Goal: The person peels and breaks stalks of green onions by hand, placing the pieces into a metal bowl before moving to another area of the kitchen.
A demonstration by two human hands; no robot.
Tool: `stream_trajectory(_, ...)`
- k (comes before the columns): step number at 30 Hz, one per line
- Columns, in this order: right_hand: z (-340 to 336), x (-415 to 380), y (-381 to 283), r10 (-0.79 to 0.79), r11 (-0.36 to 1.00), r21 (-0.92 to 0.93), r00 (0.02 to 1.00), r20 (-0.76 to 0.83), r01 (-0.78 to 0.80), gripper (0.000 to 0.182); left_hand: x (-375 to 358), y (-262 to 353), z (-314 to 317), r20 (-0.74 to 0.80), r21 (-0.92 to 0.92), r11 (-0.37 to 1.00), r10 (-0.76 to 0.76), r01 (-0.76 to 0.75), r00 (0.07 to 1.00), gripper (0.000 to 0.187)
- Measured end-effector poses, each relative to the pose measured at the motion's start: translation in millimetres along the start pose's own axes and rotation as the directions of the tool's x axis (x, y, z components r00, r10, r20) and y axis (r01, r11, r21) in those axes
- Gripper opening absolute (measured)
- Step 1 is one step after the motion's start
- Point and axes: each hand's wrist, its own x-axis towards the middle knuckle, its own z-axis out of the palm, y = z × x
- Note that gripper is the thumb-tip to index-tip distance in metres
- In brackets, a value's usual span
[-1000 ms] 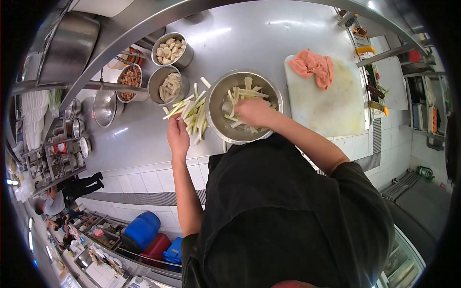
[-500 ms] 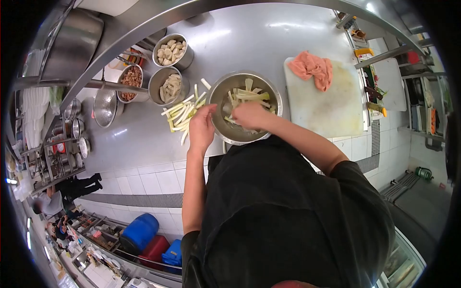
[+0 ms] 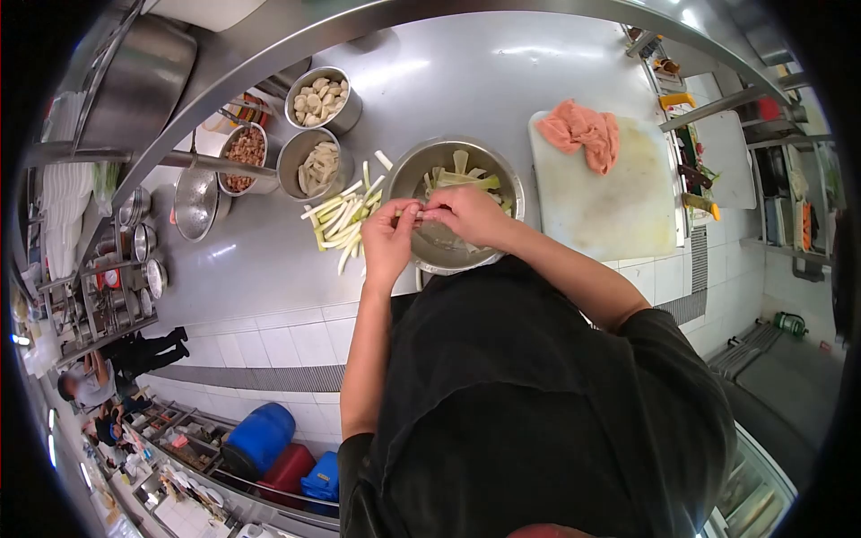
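Over the near left part of a steel bowl, my left hand and my right hand meet, fingertips pinched together around a small pale piece, too hidden to name. Inside the bowl lie pale green and whitish vegetable pieces. Just left of the bowl a loose pile of pale green stalks rests on the steel counter, close to my left hand.
Steel pots with whitish chunks, pale strips and diced reddish pieces stand at the back left. An orange cloth lies on a white cutting board at right. A metal rail arches overhead.
My right hand has come up out of the bowl and moved left to meet my left hand. My left hand has shifted slightly right, its fingers now closed in a pinch.
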Motion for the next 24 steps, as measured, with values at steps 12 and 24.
stream_trajectory(12, -23, -9, 31, -0.146, 0.947, -0.31, 0.974, -0.175, 0.087, 0.024, -12, 24, -20, -0.237, 0.089, 0.987, 0.153, -0.136, 0.959, 0.017)
stream_trajectory(24, -15, -15, 64, -0.237, 0.696, -0.63, 0.939, 0.25, 0.344, 0.028, -18, -22, -92, -0.382, 0.535, 0.845, 0.237, 0.005, 0.893, 0.025)
